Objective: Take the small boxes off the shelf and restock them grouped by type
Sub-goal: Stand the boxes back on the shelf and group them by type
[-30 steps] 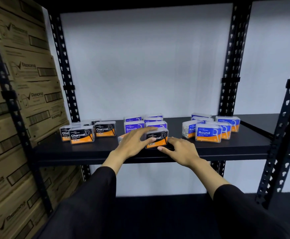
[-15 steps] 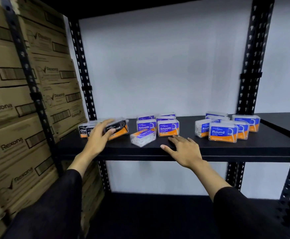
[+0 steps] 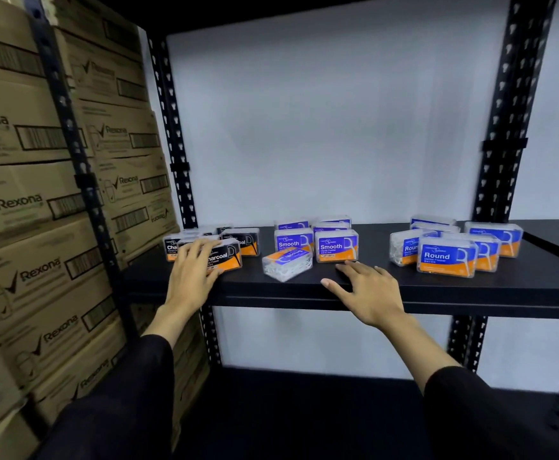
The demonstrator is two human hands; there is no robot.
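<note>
A black shelf carries small clear floss-pick boxes in three clusters. Black-and-orange Charcoal boxes stand at the left. My left hand grips one Charcoal box at the front of that cluster, fingers over its top and left side, thumb under its front. Blue Smooth boxes stand in the middle, and one Smooth box lies tipped over in front of them. Blue Round boxes stand at the right. My right hand rests flat on the shelf's front edge, holding nothing.
Stacked Rexona cardboard cartons fill the neighbouring rack on the left, close to the Charcoal cluster. Perforated black uprights frame the bay. A white wall closes the back. A dark lower shelf lies below.
My left hand carried a Charcoal box from the middle of the shelf to the left and set it in front of the Charcoal cluster. The view swung left. My right hand barely moved.
</note>
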